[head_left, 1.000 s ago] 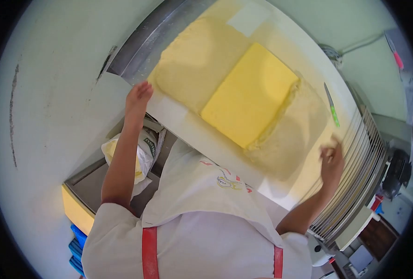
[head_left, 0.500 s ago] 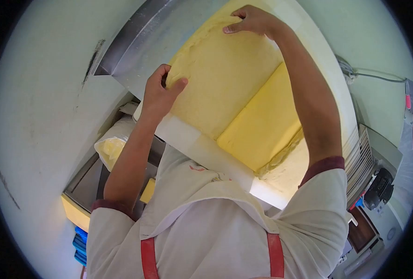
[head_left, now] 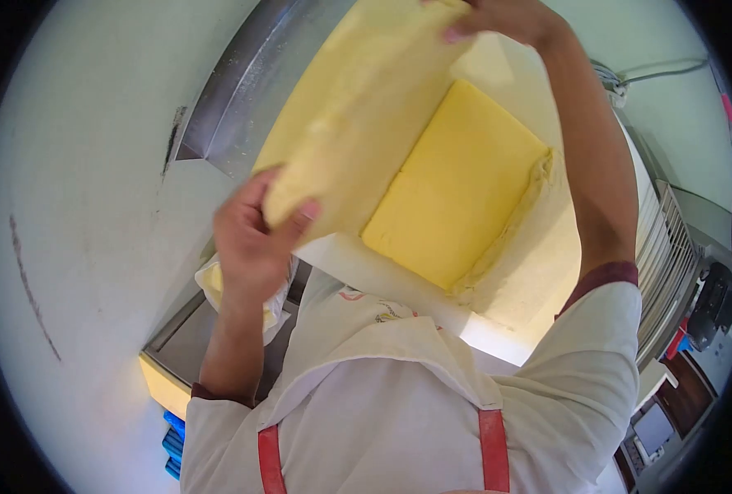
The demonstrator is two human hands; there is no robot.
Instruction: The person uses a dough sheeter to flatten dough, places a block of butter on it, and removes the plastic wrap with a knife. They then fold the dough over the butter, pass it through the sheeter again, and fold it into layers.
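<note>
A wide pale yellow dough sheet [head_left: 366, 123] hangs between my two hands, its edge lifted and blurred by motion. My left hand [head_left: 259, 235] grips the near corner of that edge, thumb on one side and fingers on the other. At the top of the view, my right hand [head_left: 498, 20] pinches the far corner, its fingers partly cut off by the frame. A brighter yellow rectangular slab [head_left: 461, 185] lies flat beside the raised sheet, on the white work surface [head_left: 333, 255]. Along the slab's right side runs a rough folded dough edge [head_left: 506, 226].
A metal ledge [head_left: 226, 90] stands at the upper left, against the wall. Below my left forearm are a plastic bag [head_left: 279, 309] and a metal counter [head_left: 193, 333]. Wire racks [head_left: 662, 255] stand at the right, with a black object [head_left: 712, 305] beyond them.
Both hands have raised the sheet's edge off the surface. My left hand has moved left and down, my right hand up and right. More of the yellow slab now shows.
</note>
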